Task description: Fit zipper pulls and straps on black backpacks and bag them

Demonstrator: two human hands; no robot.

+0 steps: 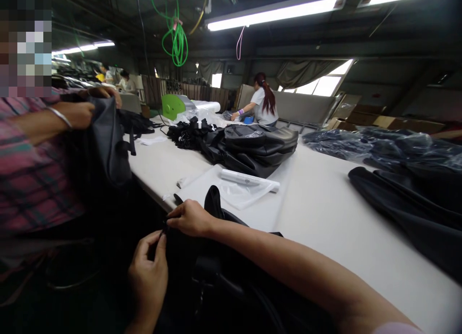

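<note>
Green coil [178, 47], ceiling light [277, 13], probably cardboard boxes [407, 124]

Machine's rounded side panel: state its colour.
The side panel is bright green, shown in the head view.

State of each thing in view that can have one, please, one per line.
Left hand: pinching a small dark piece
Right hand: pinching it too
Lights: lit
Green hose: coiled, hanging
Black goods: piled
Right-side goods: wrapped in clear plastic
Curtain: bunched
</note>
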